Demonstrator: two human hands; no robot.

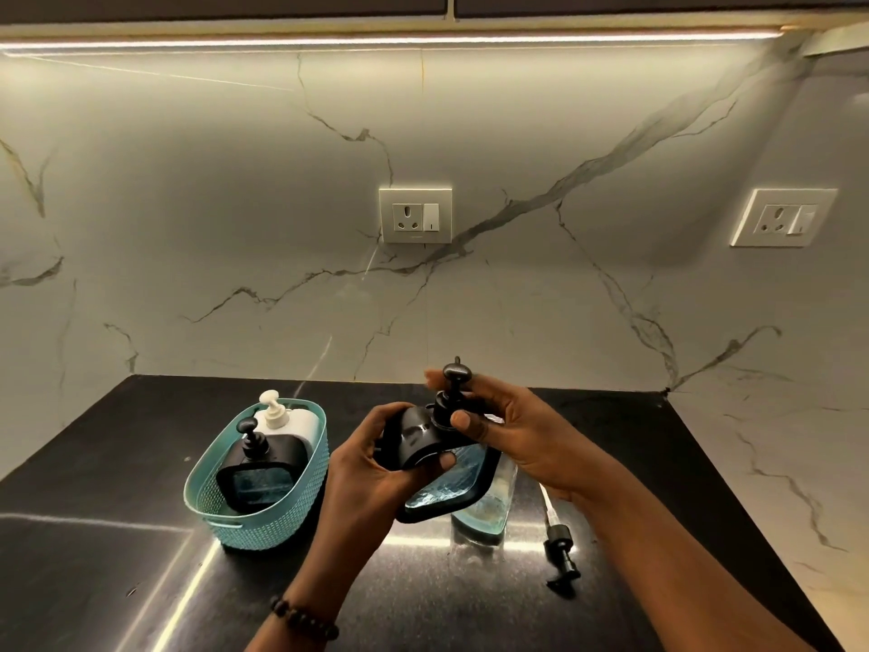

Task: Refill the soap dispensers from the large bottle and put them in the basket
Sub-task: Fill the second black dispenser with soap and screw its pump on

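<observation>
I hold a black soap dispenser [439, 482] with a clear front over the counter, tilted. My left hand [371, 463] grips its body from the left. My right hand [512, 430] has its fingers around the black pump head [451, 392] on top. Behind the dispenser stands a clear large bottle [489, 505] with blue-tinted liquid low inside, partly hidden. To the left a teal basket [263, 524] holds a black dispenser [258, 468] and a white dispenser [291, 421], both upright.
A loose black pump [559, 552] with its tube lies on the black counter [141, 581] right of the bottle. The marble backsplash carries two wall sockets [415, 216]. The counter ends at a marble side wall [776, 463] on the right.
</observation>
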